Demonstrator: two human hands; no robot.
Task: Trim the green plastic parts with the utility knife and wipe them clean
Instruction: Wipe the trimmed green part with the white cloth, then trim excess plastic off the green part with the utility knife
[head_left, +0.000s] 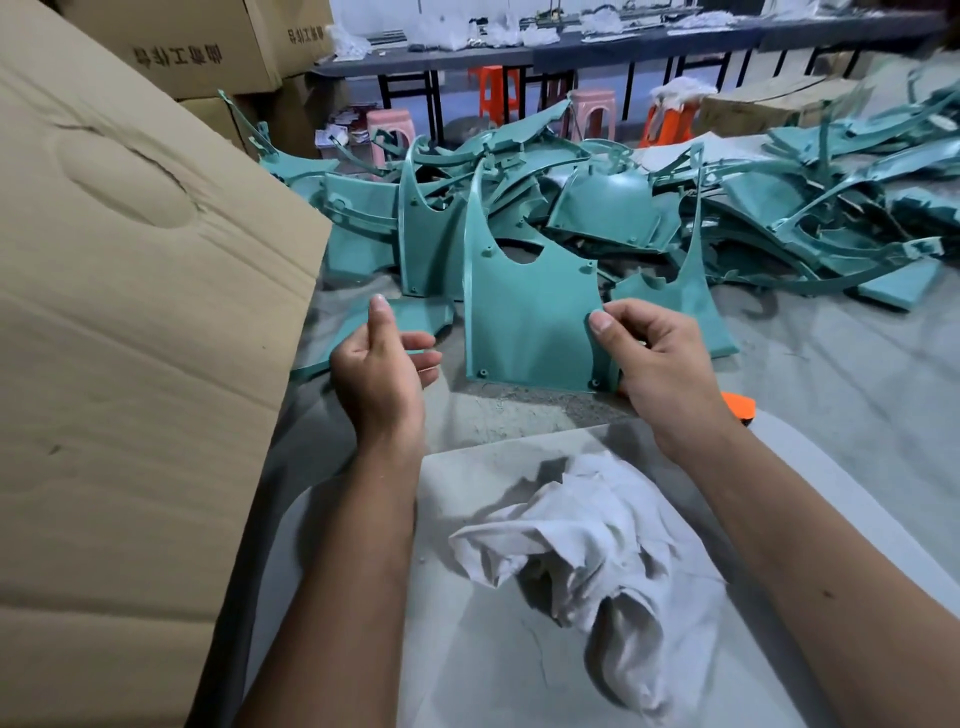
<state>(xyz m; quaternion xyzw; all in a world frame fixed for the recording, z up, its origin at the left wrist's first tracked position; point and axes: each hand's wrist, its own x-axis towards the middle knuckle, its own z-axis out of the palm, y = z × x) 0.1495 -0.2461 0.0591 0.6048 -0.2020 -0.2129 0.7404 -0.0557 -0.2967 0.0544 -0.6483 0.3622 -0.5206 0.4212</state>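
Note:
A green plastic part (524, 317) stands upright in front of me, its long curved tip pointing up. My right hand (660, 364) pinches its lower right edge between thumb and fingers. My left hand (387, 364) hovers just left of the part, fingers loosely curled and holding nothing. An orange object (740, 406), possibly the utility knife, peeks out behind my right wrist. A crumpled white rag (576, 551) lies on the grey board (467, 649) on my lap. A large heap of green parts (602, 208) covers the floor ahead.
A big cardboard box (135, 338) leans at my left, with more boxes (197, 47) behind it. Pink stools (387, 130) and orange stools (493, 91) stand under a long dark table (571, 49) at the back. The concrete floor (857, 389) shows at the right.

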